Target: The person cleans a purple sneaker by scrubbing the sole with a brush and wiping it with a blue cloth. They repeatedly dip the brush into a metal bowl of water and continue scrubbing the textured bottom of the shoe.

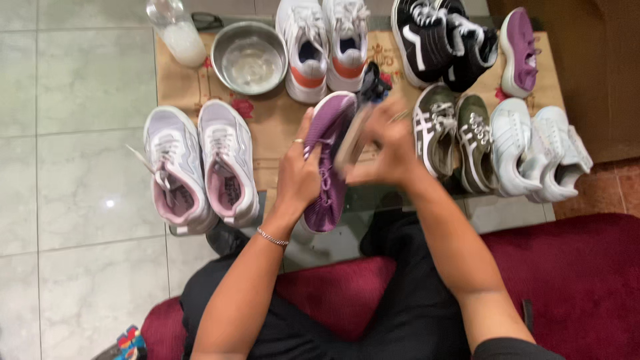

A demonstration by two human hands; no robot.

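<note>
My left hand [299,175] holds a purple knit sneaker [329,167] from its left side, sole away from me, toe pointing toward me. My right hand [387,150] grips a brush [353,137] with a pale handle, blurred, pressed against the sneaker's right side. A dark cloth or brush head [373,83] shows just above the hands. The matching purple sneaker [519,50] stands at the far right on the mat.
A brown mat [267,120] holds a metal bowl [248,57] with soapy water, a plastic bottle [177,30], lilac sneakers [200,163], white-orange sneakers [323,43], black sneakers [440,40], olive sneakers [453,133] and white sneakers [540,150]. I sit on a red cushion [573,280].
</note>
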